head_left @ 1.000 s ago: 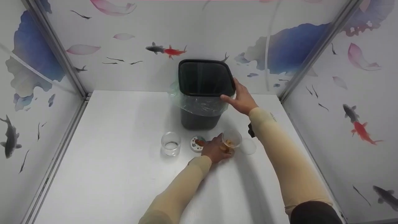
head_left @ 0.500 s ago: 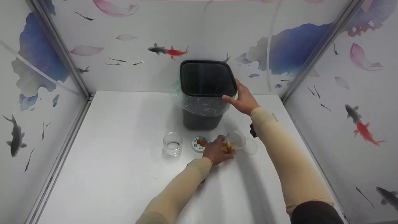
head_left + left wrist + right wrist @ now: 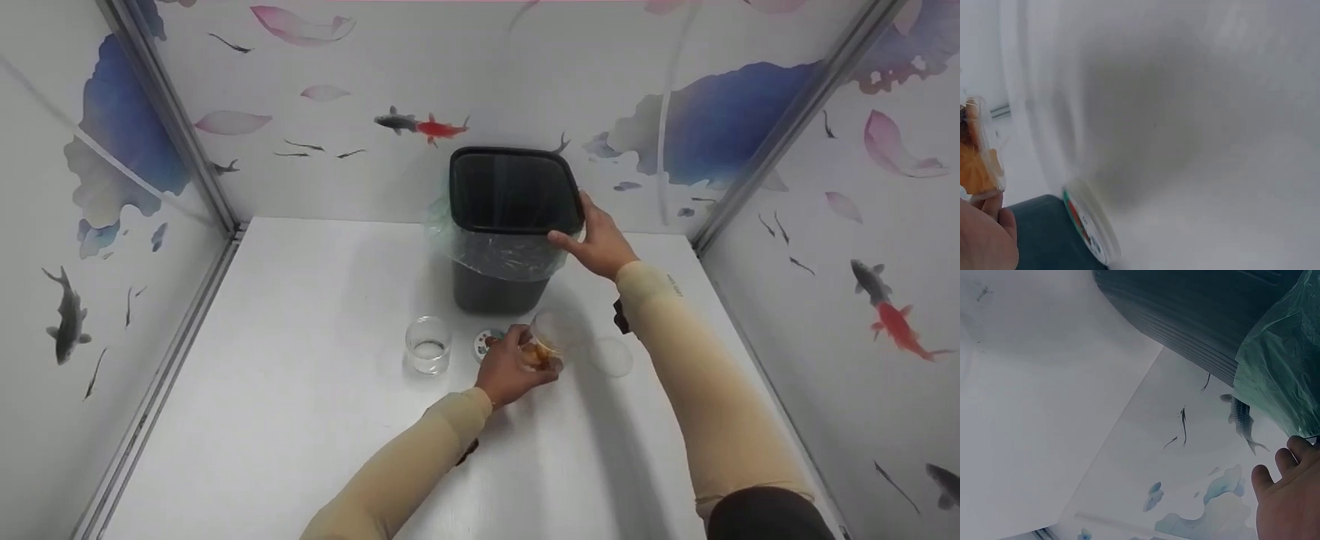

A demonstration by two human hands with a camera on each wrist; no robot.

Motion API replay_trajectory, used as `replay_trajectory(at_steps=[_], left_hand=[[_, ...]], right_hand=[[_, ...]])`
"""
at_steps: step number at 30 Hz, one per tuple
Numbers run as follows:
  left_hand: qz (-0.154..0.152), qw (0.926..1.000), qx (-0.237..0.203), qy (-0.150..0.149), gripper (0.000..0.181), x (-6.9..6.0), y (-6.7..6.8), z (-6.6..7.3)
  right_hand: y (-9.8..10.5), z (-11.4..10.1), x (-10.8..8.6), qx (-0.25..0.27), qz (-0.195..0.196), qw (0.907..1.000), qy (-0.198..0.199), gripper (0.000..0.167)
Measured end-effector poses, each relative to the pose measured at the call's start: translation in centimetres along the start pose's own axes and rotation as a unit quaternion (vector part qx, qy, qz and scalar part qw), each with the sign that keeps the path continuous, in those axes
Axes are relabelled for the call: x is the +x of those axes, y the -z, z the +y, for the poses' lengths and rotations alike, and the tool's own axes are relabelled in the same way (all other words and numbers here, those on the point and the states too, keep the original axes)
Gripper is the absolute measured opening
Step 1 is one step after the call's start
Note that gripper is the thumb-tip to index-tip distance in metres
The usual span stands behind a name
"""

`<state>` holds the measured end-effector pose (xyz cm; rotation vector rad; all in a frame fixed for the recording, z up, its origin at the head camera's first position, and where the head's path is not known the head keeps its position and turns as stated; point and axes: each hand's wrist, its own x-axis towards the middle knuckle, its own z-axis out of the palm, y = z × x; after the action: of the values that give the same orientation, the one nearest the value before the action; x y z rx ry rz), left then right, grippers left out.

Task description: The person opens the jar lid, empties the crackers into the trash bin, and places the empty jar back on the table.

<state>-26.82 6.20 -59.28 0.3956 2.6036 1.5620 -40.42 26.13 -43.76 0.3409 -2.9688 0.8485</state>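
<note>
My left hand (image 3: 508,375) grips a clear plastic cup (image 3: 553,327) with orange and brown pieces low inside. In the left wrist view, the orange contents (image 3: 976,169) show through its wall at the left edge. Partly behind that hand lies a round white lid with a printed picture (image 3: 486,345), also seen edge-on as a printed lid (image 3: 1092,222) in the left wrist view. My right hand (image 3: 602,244) holds the right front corner of a dark trash bin (image 3: 501,291), thumb at the front rim and fingers along the side. A translucent green bag (image 3: 1283,371) lines the bin.
A clear glass (image 3: 428,349) stands on the white table (image 3: 300,420), left of the printed lid. To the right of the cup lies a thin clear disc (image 3: 613,356). Panels with painted fish enclose the table at the back and sides.
The head view has shifted, moving the scene slightly right. Relative to the table, my left hand and the cup have moved left, away from the clear disc. My right hand stays on the bin.
</note>
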Motion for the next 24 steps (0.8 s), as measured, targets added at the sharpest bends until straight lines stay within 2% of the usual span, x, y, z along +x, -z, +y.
replay_trajectory(at_steps=[2,5,9,14,18,21,24], left_hand=[[0.018,0.9997,-0.014,0.002,0.089,-0.5,1.1,0.3],[0.046,0.9982,-0.036,-0.013,0.087,-1.2,3.2,1.0],[0.079,0.9941,-0.053,-0.051,0.086,-1.8,6.4,2.1],[0.126,0.9836,-0.061,-0.113,0.085,-1.3,10.8,4.3],[0.185,0.9667,-0.04,-0.172,0.085,-0.2,14.5,6.1],[0.24,0.9479,-0.002,-0.209,0.083,1.1,17.3,7.2],[0.284,0.9298,0.049,-0.228,0.082,2.5,19.7,7.8]], right_hand=[[-0.1,0.1,0.0,0.001,-0.004,1.0,-0.007,0.111],[-0.1,0.1,0.0,0.005,-0.004,0.9999,-0.013,0.112],[-0.1,0.0,0.2,0.01,-0.001,0.9999,-0.014,0.113],[0.0,-0.1,0.2,0.01,-0.002,0.9999,-0.013,0.114],[-0.1,-0.1,0.2,0.012,-0.002,0.9999,-0.007,0.111],[-0.1,0.0,0.2,0.012,-0.002,0.9999,-0.007,0.111],[-0.2,0.1,0.3,0.006,-0.006,0.9999,-0.007,0.111]])
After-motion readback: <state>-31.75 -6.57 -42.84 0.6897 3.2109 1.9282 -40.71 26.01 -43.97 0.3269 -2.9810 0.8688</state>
